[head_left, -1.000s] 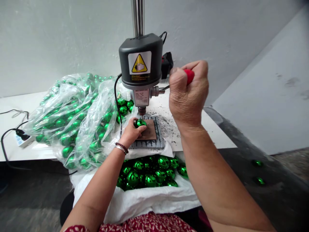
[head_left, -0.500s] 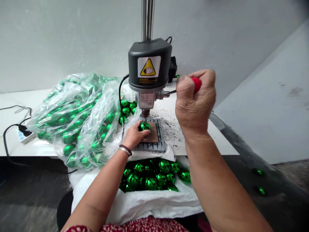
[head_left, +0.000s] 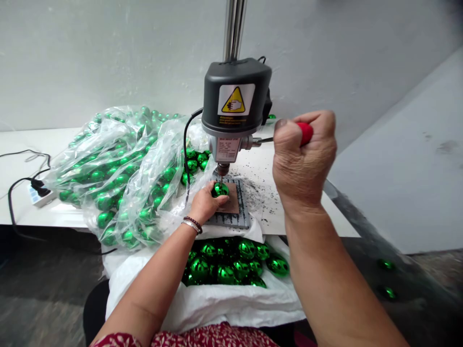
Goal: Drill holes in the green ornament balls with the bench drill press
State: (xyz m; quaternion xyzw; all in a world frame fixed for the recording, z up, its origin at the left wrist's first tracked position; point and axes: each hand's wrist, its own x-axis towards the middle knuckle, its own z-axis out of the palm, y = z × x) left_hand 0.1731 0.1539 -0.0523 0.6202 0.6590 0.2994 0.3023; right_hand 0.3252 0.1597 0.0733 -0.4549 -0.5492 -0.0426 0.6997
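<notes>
A shiny green ball (head_left: 220, 189) rests on a brown board (head_left: 233, 203) over the grey slotted base (head_left: 243, 212) of a drill press (head_left: 237, 96). My left hand (head_left: 207, 201) grips the ball from the left, thumb in front and fingers behind. Directly above the ball is the drill chuck (head_left: 223, 168), its thin bit reaching down to the ball's top; whether it has entered cannot be made out. My right hand (head_left: 304, 156) is wrapped round the red knob (head_left: 306, 134) of the press lever, to the right of the drill head.
Clear plastic bags (head_left: 119, 168) full of green balls cover the table's left side. More green balls (head_left: 226, 270) lie in a white cloth (head_left: 231, 303) below the table edge. Dark shavings (head_left: 262, 197) surround the base. A power strip (head_left: 39, 195) with cables sits far left.
The view has tilted and shifted, so the press and both hands appear further right. My right hand with the red knob appears slightly lower. Both grips are unchanged.
</notes>
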